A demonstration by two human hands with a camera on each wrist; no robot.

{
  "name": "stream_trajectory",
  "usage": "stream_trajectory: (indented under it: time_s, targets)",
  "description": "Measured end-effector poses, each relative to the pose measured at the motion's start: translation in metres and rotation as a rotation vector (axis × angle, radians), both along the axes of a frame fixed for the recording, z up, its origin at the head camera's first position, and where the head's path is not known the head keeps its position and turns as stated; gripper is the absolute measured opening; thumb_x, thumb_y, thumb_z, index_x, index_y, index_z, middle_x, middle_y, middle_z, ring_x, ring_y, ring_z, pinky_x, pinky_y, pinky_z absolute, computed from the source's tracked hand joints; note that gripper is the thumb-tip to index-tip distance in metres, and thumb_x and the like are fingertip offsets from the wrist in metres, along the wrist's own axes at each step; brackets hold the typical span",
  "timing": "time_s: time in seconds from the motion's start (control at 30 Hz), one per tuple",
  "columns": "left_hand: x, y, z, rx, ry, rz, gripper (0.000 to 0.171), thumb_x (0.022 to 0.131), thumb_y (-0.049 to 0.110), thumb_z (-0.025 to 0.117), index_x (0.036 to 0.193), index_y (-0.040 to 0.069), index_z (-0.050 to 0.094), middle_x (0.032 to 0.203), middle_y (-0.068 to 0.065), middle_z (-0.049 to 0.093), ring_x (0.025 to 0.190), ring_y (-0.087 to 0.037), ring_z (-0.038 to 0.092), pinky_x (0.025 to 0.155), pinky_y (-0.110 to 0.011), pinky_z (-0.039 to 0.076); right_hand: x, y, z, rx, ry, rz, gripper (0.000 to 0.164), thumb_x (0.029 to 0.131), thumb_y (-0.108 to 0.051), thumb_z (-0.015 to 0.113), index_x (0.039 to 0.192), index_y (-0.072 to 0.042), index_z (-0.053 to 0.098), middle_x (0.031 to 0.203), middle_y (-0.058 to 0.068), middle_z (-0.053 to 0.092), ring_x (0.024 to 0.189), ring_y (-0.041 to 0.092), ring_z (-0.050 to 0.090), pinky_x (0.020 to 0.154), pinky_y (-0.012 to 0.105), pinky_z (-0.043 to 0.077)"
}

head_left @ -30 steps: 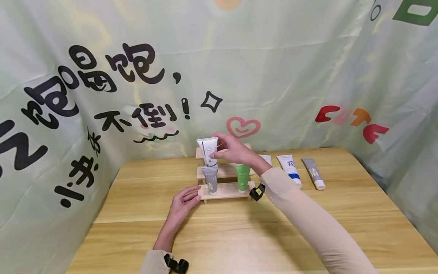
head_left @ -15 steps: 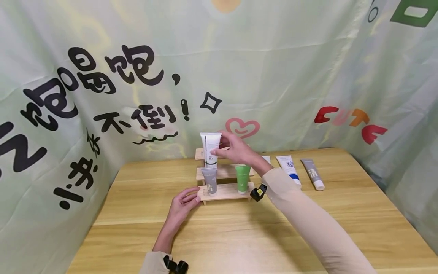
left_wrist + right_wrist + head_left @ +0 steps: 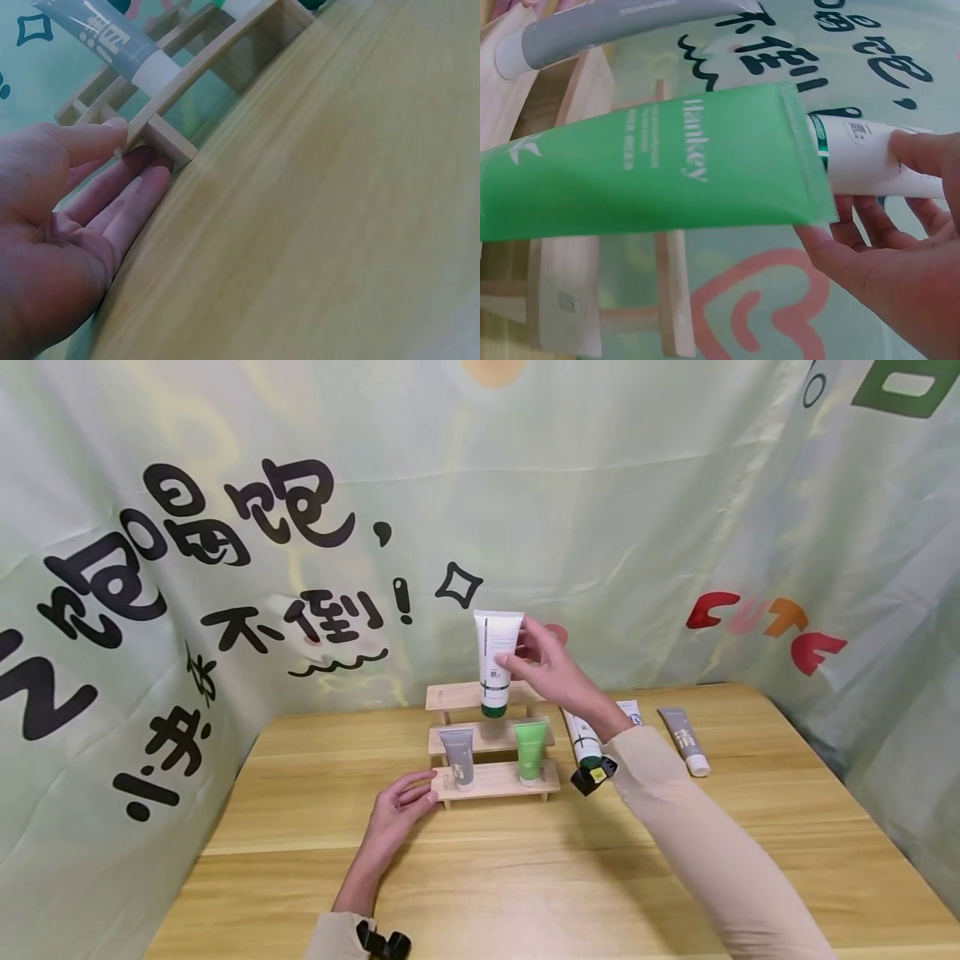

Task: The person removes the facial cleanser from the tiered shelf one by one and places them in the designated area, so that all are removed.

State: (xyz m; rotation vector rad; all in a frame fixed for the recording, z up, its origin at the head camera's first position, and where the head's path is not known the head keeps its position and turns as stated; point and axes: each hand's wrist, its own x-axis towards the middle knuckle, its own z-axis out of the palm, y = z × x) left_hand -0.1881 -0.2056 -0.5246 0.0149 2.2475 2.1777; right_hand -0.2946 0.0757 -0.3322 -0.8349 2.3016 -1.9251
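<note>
right at the centre of the frame, the right grip [image 3: 551,666] pinches the white tube [image 3: 491,647], green cap [image 3: 494,711] down, while left of lower centre the left grip [image 3: 400,810] holds the wooden stand [image 3: 491,739] bearing a grey tube [image 3: 460,758] and a green tube [image 3: 530,752]!

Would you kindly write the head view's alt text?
A right hand holds a white tube, cap down, near a tiered wooden stand. The left hand touches the lowest step, where a gray tube and a green tube stand.
</note>
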Motion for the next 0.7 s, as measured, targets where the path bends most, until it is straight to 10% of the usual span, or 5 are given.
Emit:
stream_trajectory:
  time_s: [0.37,0.7]
  targets:
    - [0.0,0.0,-0.002,-0.003,0.017,-0.009,0.036,0.095,0.004,0.074,0.13,0.0,0.067,0.125,-0.024,0.068,0.112,-0.024,0.07,0.089,-0.029,0.059,0.01,0.036,-0.004,-0.045,-0.029,-0.067,0.051,0.109,-0.014,0.052,0.156,-0.01,0.033,0.145,0.022,0.049,0.125,0.039,0.054,0.095,0.055,0.057]
    - [0.0,-0.001,-0.001,0.027,-0.008,-0.001,0.035,0.095,0.002,0.073,0.13,0.002,0.068,0.124,-0.022,0.069,0.112,-0.026,0.07,0.089,-0.031,0.059,0.023,0.058,-0.015,-0.051,0.031,-0.225,0.055,0.11,-0.022,0.051,0.16,-0.017,0.031,0.135,0.021,0.055,0.111,0.031,0.056,0.087,0.031,0.055]
